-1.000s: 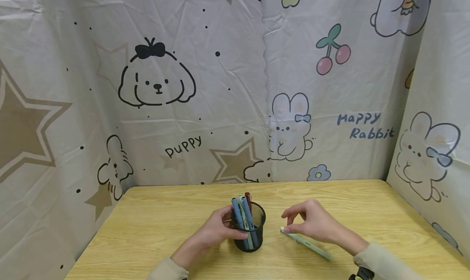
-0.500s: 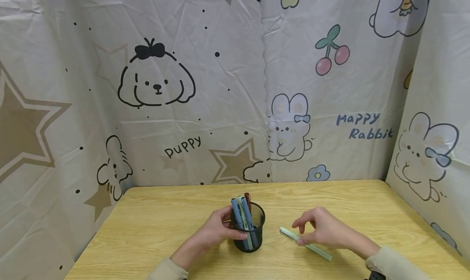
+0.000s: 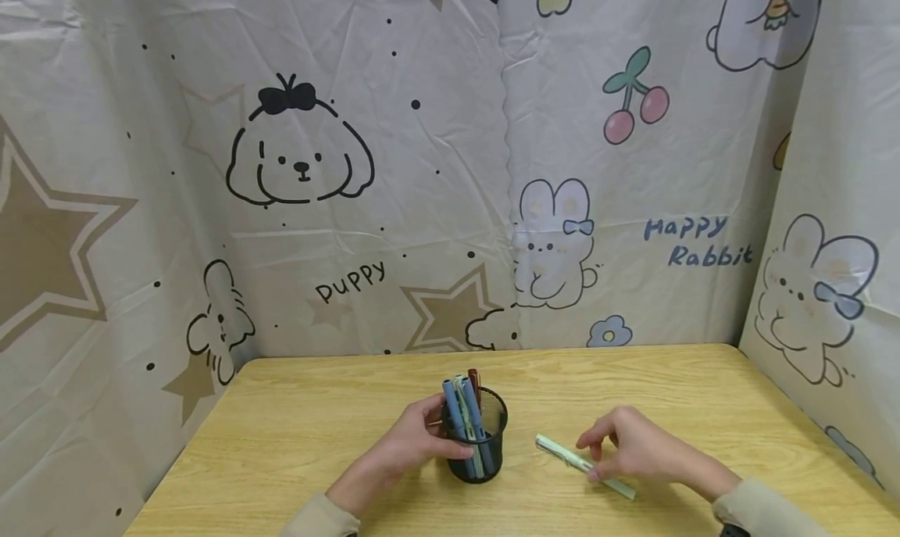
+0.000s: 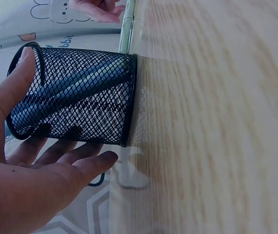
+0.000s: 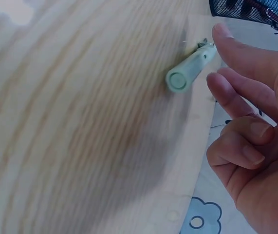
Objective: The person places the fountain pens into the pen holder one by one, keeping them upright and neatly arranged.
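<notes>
A black mesh pen holder stands upright on the table, my left hand gripping its left side. In the left wrist view the thumb lies at the holder's rim and the fingers run along the opposite side. Inside the holder lean blue pens, a pale green one and a dark red pen. To the right, a light green pen lies slantwise on the table. My right hand hovers over its near half, thumb and index finger apart; the right wrist view shows the pen's round end beside the fingertips.
The wooden table reaches back to a patterned cloth hanging behind it. More cloth hangs along the left and right sides.
My right hand has slid right and toward me along the light green pen, from its far end to its near half. The pen and the left hand with the holder have stayed put.
</notes>
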`<state>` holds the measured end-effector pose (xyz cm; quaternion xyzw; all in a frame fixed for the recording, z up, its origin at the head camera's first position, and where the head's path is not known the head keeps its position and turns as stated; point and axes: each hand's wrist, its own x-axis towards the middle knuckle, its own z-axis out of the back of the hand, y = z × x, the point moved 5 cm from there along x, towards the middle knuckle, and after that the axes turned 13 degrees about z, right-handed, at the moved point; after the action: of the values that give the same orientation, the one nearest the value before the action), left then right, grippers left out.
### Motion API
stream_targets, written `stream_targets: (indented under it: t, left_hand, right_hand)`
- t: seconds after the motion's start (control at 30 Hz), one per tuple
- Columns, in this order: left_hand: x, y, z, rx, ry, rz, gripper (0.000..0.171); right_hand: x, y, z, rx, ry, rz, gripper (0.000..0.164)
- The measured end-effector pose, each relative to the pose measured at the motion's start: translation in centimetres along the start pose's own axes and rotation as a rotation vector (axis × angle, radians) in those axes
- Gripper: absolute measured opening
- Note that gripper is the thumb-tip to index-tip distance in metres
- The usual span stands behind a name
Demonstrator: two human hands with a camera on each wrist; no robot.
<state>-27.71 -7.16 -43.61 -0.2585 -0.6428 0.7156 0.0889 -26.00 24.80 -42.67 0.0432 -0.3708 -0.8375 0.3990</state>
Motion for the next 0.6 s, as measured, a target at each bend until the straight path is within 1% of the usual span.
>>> stream_targets:
  t: [0.07,0.33,0.6]
  left_hand:
    - [0.02,-0.06,-0.01,0.003,-0.001,0.001,0.086]
    - [-0.01,0.02,0.01,0.003,-0.008,0.000,0.088]
    - [-0.14,-0.16,-0.04,0.016,-0.016,0.002,0.087]
  right_hand:
    - [-0.12,-0.14,-0.05,0.000,0.001,-0.011,0.022]
    - [-0.35,-0.62,-0.32,0.020,0.001,-0.025,0.033]
    - [-0.37,-1.02,-0.51,0.067,0.011,0.000,0.035]
